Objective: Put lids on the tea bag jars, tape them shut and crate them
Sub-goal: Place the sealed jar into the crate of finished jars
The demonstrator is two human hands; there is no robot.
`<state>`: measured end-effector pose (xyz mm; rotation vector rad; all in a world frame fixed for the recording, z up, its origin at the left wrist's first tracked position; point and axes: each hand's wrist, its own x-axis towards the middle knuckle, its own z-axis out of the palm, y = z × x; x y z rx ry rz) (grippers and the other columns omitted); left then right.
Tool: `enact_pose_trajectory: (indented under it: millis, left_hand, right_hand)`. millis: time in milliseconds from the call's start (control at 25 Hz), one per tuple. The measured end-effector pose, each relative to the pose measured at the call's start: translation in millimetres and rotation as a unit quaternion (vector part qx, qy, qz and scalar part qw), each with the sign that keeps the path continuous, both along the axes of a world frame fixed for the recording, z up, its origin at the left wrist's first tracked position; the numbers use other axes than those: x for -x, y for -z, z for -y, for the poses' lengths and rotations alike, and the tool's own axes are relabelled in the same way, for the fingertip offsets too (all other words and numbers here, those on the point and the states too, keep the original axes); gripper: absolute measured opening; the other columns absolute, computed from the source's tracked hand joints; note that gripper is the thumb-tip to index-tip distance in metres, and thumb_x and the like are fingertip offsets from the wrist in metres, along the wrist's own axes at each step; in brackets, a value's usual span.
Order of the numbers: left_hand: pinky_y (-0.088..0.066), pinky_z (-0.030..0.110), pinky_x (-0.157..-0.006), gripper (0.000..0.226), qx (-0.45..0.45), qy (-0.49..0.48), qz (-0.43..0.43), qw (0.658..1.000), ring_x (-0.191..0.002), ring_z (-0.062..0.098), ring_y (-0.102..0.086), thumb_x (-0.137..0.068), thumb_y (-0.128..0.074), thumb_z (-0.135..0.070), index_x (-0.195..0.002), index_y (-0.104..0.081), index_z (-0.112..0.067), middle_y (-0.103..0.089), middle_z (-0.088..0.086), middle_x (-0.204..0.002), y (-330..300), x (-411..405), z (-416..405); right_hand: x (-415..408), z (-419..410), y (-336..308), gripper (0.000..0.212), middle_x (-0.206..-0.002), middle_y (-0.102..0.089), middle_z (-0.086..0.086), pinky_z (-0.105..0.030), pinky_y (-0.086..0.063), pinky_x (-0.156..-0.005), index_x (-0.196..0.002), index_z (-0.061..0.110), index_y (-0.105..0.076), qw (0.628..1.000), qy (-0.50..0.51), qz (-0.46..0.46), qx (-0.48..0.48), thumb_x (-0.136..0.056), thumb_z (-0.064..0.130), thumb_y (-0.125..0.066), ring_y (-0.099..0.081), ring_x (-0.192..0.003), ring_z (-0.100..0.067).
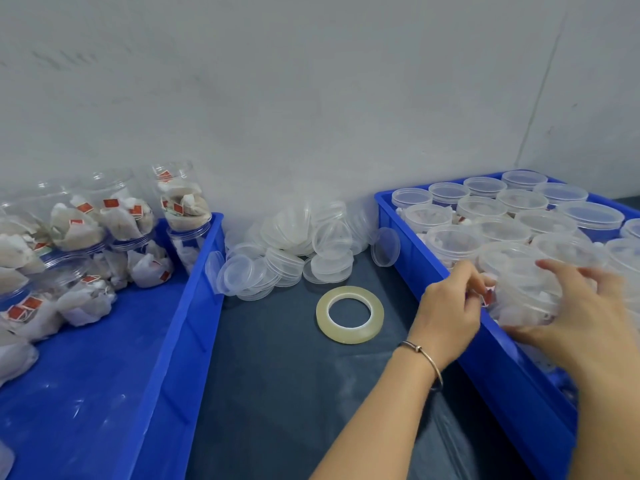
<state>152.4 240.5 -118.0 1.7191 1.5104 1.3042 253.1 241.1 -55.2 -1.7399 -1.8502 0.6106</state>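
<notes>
Biggest things first: two blue crates, the right crate (pixel 408 237) packed with upright lidded jars and the left crate (pixel 194 306) holding unlidded jars of tea bags lying on their sides. Between them on the dark mat there's a pile of clear lids (pixel 298 244) and, nearer, a tape roll (pixel 349 314) lying flat. Right now looks like the crating step, or maybe the tail end of taping: the right hand (pixel 588 313) is curled around a capped jar (pixel 526 289) over the near corner of the right crate, and the left hand (pixel 450 306) pinches at its side, fingertips by a red tag. Next I'd guess seat it in a free slot, then grab another jar from the left. Can't tell if tape is actually on it since everything's clear plastic, and the right forearm hides that crate's front corner.
</notes>
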Motion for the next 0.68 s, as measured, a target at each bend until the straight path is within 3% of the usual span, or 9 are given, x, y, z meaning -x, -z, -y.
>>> enact_pose_trajectory:
  millis: [80, 160, 240, 320, 440, 600, 680]
  left_hand:
    - [-0.045, 0.044, -0.094, 0.016, 0.005, 0.007, -0.039, 0.999, -0.104, 0.025, -0.056, -0.096, -0.045, -0.006, -0.110, -0.051, -0.012, -0.062, 0.012, -0.115, -0.3, 0.7, -1.9]
    - [-0.027, 0.055, -0.108, 0.038, 0.039, 0.040, -0.152, 0.987, -0.126, 0.020, -0.039, -0.099, -0.040, -0.011, -0.136, -0.043, -0.018, -0.050, 0.004, -0.135, -3.0, -3.1, -3.3]
    - [-0.005, 0.071, -0.107, 0.047, 0.075, 0.049, -0.237, 0.967, -0.141, 0.008, -0.014, -0.101, -0.032, -0.014, -0.146, -0.030, -0.026, -0.036, -0.005, -0.150, -3.4, -4.9, -3.3]
    - [0.001, 0.076, -0.103, 0.048, 0.091, 0.042, -0.298, 0.949, -0.144, 0.007, -0.003, -0.102, -0.028, -0.016, -0.149, -0.025, -0.028, -0.026, -0.007, -0.155, -2.3, -6.7, -4.8]
    - [0.003, 0.079, -0.101, 0.048, 0.111, 0.045, -0.347, 0.930, -0.147, 0.015, 0.005, -0.102, -0.027, -0.023, -0.150, -0.021, -0.027, -0.015, -0.009, -0.159, -4.4, -7.9, -8.8]
    - [-0.001, 0.075, -0.105, 0.053, 0.116, 0.053, -0.254, 0.959, -0.147, 0.010, 0.002, -0.102, -0.034, -0.030, -0.152, -0.016, -0.026, -0.010, -0.016, -0.159, -6.7, 7.5, 0.4]
    - [-0.008, 0.067, -0.111, 0.052, 0.093, -0.011, -0.215, 0.972, -0.147, 0.011, -0.008, -0.101, -0.040, -0.030, -0.150, -0.024, -0.022, -0.017, -0.010, -0.159, -10.6, 36.0, 8.0]
  right_hand:
    - [-27.4, -4.9, 20.8, 0.094, -0.147, -0.020, -0.015, -0.053, -0.030, -0.108, -0.143, 0.028, -0.039, 0.997, 0.027, 0.067, 0.022, -0.063, 0.014, -0.087, -0.028, -0.131, -0.043]
    - [-37.1, -18.3, 35.6, 0.088, -0.155, -0.007, -0.012, -0.048, -0.016, -0.113, -0.150, 0.032, -0.023, 0.991, 0.026, 0.123, 0.036, -0.079, 0.025, -0.075, -0.008, -0.140, -0.039]
    - [-26.1, -20.7, 42.7, 0.087, -0.159, 0.006, -0.010, -0.044, -0.004, -0.117, -0.153, 0.031, -0.003, 0.985, -0.019, 0.154, 0.078, -0.089, 0.033, -0.063, 0.011, -0.144, -0.035]
    - [-33.6, -33.1, 41.0, 0.091, -0.160, 0.008, -0.008, -0.045, -0.001, -0.118, -0.151, 0.030, 0.008, 0.982, -0.059, 0.161, 0.086, -0.090, 0.024, -0.058, 0.013, -0.144, -0.035]
    - [-29.5, -26.3, 30.3, 0.090, -0.160, -0.004, -0.008, -0.050, -0.008, -0.117, -0.152, 0.033, 0.000, 0.986, -0.095, 0.098, 0.096, -0.085, 0.009, -0.056, 0.002, -0.147, -0.031]
    - [-18.6, -18.8, 30.1, 0.073, -0.159, -0.013, -0.004, -0.054, -0.008, -0.116, -0.150, 0.028, -0.023, 0.971, -0.064, 0.230, 0.032, -0.085, 0.022, -0.056, -0.001, -0.147, -0.024]
    - [-5.7, -12.9, 30.0, 0.071, -0.155, -0.027, -0.010, -0.052, -0.011, -0.116, -0.145, 0.020, -0.037, 0.978, -0.054, 0.197, -0.034, -0.078, 0.020, -0.057, -0.010, -0.145, -0.030]
